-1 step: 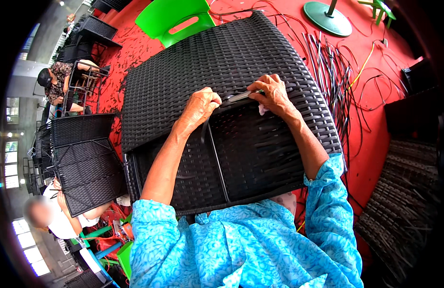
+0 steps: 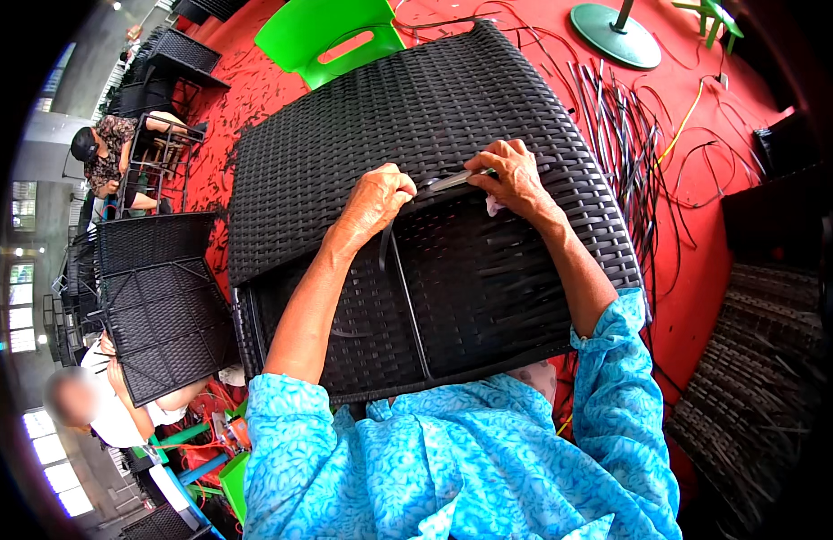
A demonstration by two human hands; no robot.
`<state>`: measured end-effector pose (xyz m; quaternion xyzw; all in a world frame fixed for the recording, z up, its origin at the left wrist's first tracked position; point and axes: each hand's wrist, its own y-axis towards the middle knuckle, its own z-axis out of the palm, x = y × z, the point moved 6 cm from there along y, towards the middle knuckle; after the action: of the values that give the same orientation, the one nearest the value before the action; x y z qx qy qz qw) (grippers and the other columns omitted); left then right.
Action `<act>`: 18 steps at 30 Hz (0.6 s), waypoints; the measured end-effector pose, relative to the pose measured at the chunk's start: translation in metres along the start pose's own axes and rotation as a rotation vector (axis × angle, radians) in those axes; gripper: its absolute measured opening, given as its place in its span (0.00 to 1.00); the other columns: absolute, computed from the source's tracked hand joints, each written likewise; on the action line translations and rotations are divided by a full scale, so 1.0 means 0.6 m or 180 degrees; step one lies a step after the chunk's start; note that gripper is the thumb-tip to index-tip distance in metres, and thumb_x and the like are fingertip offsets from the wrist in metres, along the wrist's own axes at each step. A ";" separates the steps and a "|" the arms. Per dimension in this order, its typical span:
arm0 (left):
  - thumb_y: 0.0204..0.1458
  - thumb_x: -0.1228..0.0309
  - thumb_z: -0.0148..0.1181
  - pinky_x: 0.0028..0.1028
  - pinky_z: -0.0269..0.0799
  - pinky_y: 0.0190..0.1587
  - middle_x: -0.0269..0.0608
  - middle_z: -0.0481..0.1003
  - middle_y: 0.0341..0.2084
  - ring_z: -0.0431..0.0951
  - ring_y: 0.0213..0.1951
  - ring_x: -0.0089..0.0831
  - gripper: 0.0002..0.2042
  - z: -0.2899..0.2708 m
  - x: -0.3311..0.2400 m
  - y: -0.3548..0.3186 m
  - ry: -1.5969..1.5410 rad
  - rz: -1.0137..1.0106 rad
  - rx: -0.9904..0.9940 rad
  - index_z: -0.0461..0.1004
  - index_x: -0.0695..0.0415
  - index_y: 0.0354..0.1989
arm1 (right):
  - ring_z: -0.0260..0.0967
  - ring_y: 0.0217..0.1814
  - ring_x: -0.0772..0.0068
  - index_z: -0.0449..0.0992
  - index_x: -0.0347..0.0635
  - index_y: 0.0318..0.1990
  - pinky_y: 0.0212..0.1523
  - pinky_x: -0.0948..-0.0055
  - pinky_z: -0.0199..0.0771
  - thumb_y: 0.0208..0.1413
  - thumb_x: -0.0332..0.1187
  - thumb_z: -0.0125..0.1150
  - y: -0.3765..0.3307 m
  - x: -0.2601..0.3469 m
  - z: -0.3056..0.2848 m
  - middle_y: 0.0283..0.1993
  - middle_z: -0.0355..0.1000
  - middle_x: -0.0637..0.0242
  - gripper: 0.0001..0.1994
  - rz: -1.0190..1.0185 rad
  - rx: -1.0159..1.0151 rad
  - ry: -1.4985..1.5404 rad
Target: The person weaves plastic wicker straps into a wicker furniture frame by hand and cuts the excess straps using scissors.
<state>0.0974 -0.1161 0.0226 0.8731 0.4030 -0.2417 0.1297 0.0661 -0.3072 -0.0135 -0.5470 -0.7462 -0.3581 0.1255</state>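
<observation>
I see the large black woven-rattan panel (image 2: 434, 135) propped against my lap over the red floor (image 2: 705, 270). My left hand (image 2: 376, 200) is closed on a black weaving strip (image 2: 385, 247); my right hand (image 2: 516, 180) pinches a slim grey metal tool (image 2: 452, 180) at the panel's fold. No labels visible.

A woven panel (image 2: 416, 135) lies before the person, its near edge against their lap. Both hands rest on its middle fold, left hand (image 2: 376, 200) beside right hand (image 2: 514, 178). Loose strips (image 2: 619, 126) lie right of it, a plastic chair (image 2: 331, 36) behind it, a second panel (image 2: 160, 301) left, another person (image 2: 101, 148) farther left.
</observation>
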 end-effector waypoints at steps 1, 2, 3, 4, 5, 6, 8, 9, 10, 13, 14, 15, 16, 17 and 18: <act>0.38 0.77 0.55 0.28 0.67 0.33 0.41 0.69 0.21 0.72 0.29 0.34 0.05 0.000 -0.003 0.001 -0.0016 0.0029 -0.0004 0.74 0.61 0.25 | 0.60 0.43 0.64 0.77 0.52 0.34 0.45 0.65 0.59 0.43 0.40 0.61 0.000 -0.002 0.001 0.35 0.67 0.70 0.10 0.0003 0.0001 -0.0005; 0.38 0.77 0.55 0.28 0.67 0.33 0.41 0.69 0.21 0.72 0.29 0.34 0.05 0.000 -0.002 0.003 -0.0022 0.0033 -0.0002 0.74 0.61 0.25 | 0.60 0.43 0.64 0.77 0.52 0.34 0.45 0.65 0.59 0.43 0.40 0.61 -0.001 -0.005 0.004 0.35 0.67 0.70 0.10 0.0012 0.0022 -0.0014; 0.39 0.77 0.55 0.28 0.67 0.33 0.42 0.69 0.21 0.72 0.29 0.34 0.04 0.000 -0.002 0.005 0.0025 0.0107 0.0069 0.74 0.61 0.25 | 0.60 0.43 0.64 0.77 0.52 0.35 0.46 0.65 0.59 0.43 0.40 0.61 -0.002 -0.007 0.005 0.36 0.67 0.70 0.10 0.0022 0.0042 -0.0023; 0.39 0.77 0.55 0.29 0.67 0.33 0.42 0.69 0.21 0.72 0.29 0.34 0.04 -0.001 0.000 0.005 0.0081 0.0167 0.0133 0.74 0.61 0.25 | 0.60 0.43 0.64 0.77 0.52 0.35 0.46 0.65 0.59 0.43 0.40 0.61 -0.001 -0.005 0.006 0.36 0.67 0.70 0.10 0.0015 0.0045 -0.0016; 0.39 0.77 0.55 0.29 0.67 0.33 0.42 0.69 0.21 0.72 0.29 0.34 0.04 -0.004 0.004 0.007 0.0084 0.0159 0.0131 0.74 0.61 0.25 | 0.60 0.43 0.64 0.77 0.52 0.35 0.46 0.65 0.59 0.42 0.40 0.61 0.001 -0.002 0.006 0.36 0.67 0.70 0.10 0.0011 0.0045 -0.0046; 0.39 0.78 0.55 0.29 0.67 0.33 0.42 0.69 0.20 0.72 0.28 0.34 0.04 -0.003 0.008 0.010 0.0094 0.0178 0.0258 0.74 0.61 0.24 | 0.60 0.43 0.64 0.77 0.52 0.35 0.46 0.65 0.59 0.42 0.40 0.61 0.002 0.000 0.006 0.36 0.67 0.70 0.11 0.0007 0.0044 -0.0075; 0.39 0.78 0.55 0.29 0.67 0.32 0.42 0.69 0.20 0.72 0.28 0.33 0.03 -0.003 0.000 0.020 0.0086 0.0212 0.0400 0.74 0.62 0.24 | 0.60 0.43 0.64 0.77 0.52 0.35 0.46 0.65 0.59 0.42 0.40 0.61 -0.001 -0.004 0.006 0.36 0.67 0.70 0.11 0.0019 0.0038 -0.0068; 0.38 0.79 0.56 0.28 0.67 0.32 0.42 0.69 0.20 0.72 0.27 0.33 0.03 -0.003 0.000 0.026 0.0032 0.0123 0.0518 0.74 0.62 0.24 | 0.60 0.43 0.64 0.77 0.52 0.35 0.46 0.65 0.59 0.42 0.40 0.61 -0.002 -0.006 0.006 0.36 0.67 0.69 0.11 0.0022 0.0030 -0.0057; 0.38 0.79 0.56 0.28 0.67 0.31 0.42 0.69 0.20 0.71 0.26 0.32 0.03 -0.008 -0.007 0.029 -0.0014 0.0025 0.0632 0.73 0.62 0.24 | 0.60 0.43 0.64 0.77 0.52 0.35 0.46 0.65 0.59 0.42 0.40 0.61 -0.002 -0.006 0.005 0.36 0.67 0.69 0.11 0.0024 0.0033 -0.0052; 0.37 0.80 0.56 0.28 0.66 0.30 0.42 0.69 0.20 0.72 0.26 0.32 0.03 -0.002 -0.012 0.035 0.0047 0.0058 0.0695 0.73 0.63 0.23 | 0.60 0.43 0.64 0.77 0.51 0.35 0.45 0.65 0.59 0.42 0.40 0.61 -0.001 -0.004 0.003 0.35 0.67 0.70 0.11 -0.0018 -0.0007 -0.0052; 0.37 0.80 0.56 0.28 0.66 0.30 0.42 0.69 0.19 0.72 0.26 0.32 0.03 0.002 -0.011 0.036 -0.0028 0.0049 0.0752 0.73 0.63 0.23 | 0.60 0.43 0.65 0.77 0.51 0.35 0.45 0.66 0.59 0.42 0.40 0.62 0.000 -0.004 0.003 0.35 0.67 0.70 0.11 -0.0026 -0.0013 -0.0025; 0.37 0.79 0.56 0.28 0.66 0.30 0.41 0.69 0.19 0.72 0.27 0.32 0.03 0.004 -0.009 0.031 0.0052 -0.0029 0.0692 0.73 0.62 0.24 | 0.60 0.42 0.65 0.77 0.51 0.34 0.45 0.66 0.60 0.42 0.40 0.62 0.000 -0.003 0.003 0.35 0.68 0.70 0.11 -0.0035 -0.0020 0.0004; 0.37 0.79 0.56 0.28 0.66 0.30 0.41 0.69 0.19 0.72 0.27 0.32 0.03 0.009 -0.007 0.028 0.0049 -0.0022 0.0699 0.73 0.62 0.24 | 0.60 0.42 0.65 0.77 0.51 0.34 0.45 0.66 0.60 0.42 0.40 0.62 -0.001 -0.005 0.004 0.35 0.68 0.70 0.11 -0.0026 -0.0022 0.0000; 0.38 0.78 0.55 0.28 0.66 0.31 0.41 0.69 0.20 0.72 0.27 0.32 0.04 0.011 -0.005 0.027 0.0009 0.0088 0.0463 0.74 0.62 0.24 | 0.61 0.42 0.64 0.77 0.52 0.33 0.44 0.65 0.60 0.41 0.40 0.62 -0.001 -0.007 0.004 0.34 0.68 0.70 0.10 -0.0061 -0.0122 0.0023; 0.38 0.77 0.55 0.28 0.66 0.31 0.41 0.69 0.20 0.72 0.27 0.33 0.04 0.010 -0.003 0.024 -0.0031 0.0197 0.0226 0.74 0.61 0.24 | 0.61 0.41 0.64 0.77 0.54 0.31 0.43 0.64 0.60 0.39 0.41 0.63 -0.002 -0.008 0.003 0.32 0.67 0.71 0.09 -0.0098 -0.0222 0.0045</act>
<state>0.1054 -0.1293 0.0188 0.8880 0.3664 -0.2560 0.1080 0.0672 -0.3096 -0.0176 -0.5370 -0.7406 -0.3897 0.1061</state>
